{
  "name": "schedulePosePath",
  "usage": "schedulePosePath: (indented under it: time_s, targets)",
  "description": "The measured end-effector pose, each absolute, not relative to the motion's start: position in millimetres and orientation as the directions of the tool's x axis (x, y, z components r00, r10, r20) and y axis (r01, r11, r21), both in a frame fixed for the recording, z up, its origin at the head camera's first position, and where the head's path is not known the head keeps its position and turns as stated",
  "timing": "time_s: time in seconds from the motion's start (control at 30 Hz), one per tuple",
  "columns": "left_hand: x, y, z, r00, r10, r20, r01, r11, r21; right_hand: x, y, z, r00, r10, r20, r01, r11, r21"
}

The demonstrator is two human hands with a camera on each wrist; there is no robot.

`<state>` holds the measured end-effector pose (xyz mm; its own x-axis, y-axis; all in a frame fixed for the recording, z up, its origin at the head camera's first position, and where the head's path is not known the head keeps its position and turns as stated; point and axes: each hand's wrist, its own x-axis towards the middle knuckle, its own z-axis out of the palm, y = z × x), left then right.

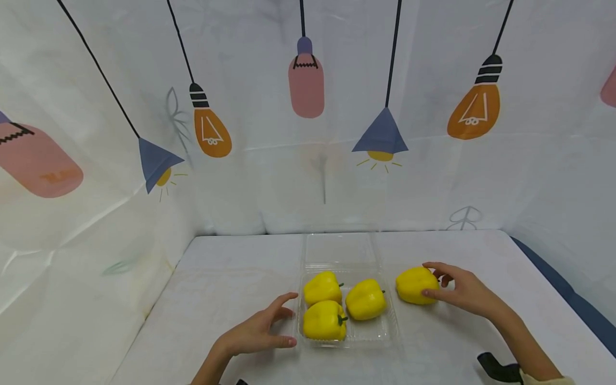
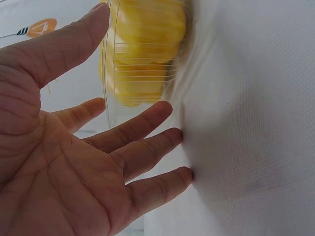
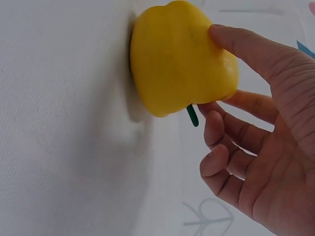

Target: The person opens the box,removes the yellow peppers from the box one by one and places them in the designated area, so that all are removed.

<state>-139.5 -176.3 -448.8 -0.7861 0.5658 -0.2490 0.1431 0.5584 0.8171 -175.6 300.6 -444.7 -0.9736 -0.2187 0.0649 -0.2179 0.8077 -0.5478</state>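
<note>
My right hand [image 1: 464, 291] has its thumb on the near side of a yellow bell pepper [image 1: 415, 286] and its fingers at the far side, pinching it on the table right of the clear plastic box [image 1: 387, 331]. In the right wrist view, the green stem of this bell pepper [image 3: 182, 59] points toward the palm, and the other fingers curl beside it. Three more yellow bell peppers [image 1: 366, 299] lie inside the box. My left hand [image 1: 260, 329] is spread at the box's left side, holding nothing. In the left wrist view its fingertips are close by the box wall [image 2: 110, 88].
The box's clear lid [image 1: 339, 248] lies folded back toward the rear wall. A white covering spans the table [image 1: 240, 272]. White sheets [image 1: 260, 182] printed with lamps and bulbs hang behind and at the sides. A dark strap [image 1: 498, 369] is by the right forearm.
</note>
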Motion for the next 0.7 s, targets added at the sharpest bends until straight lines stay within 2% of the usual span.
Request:
schedulePosePath:
  time_s: [0.47,0.7]
  targets:
    - [-140.9,-176.1,-450.9,-0.784,0.567,-0.253,0.141,0.560,0.816,-173.8,305.9,-445.1,-0.950,-0.270,0.160,-0.313,0.793,-0.523]
    - [-141.0,-176.7,-451.6,-0.784,0.570,-0.247,0.154,0.564,0.811,-172.1,308.0,-443.8,-0.925,-0.288,0.249,-0.377,0.781,-0.497]
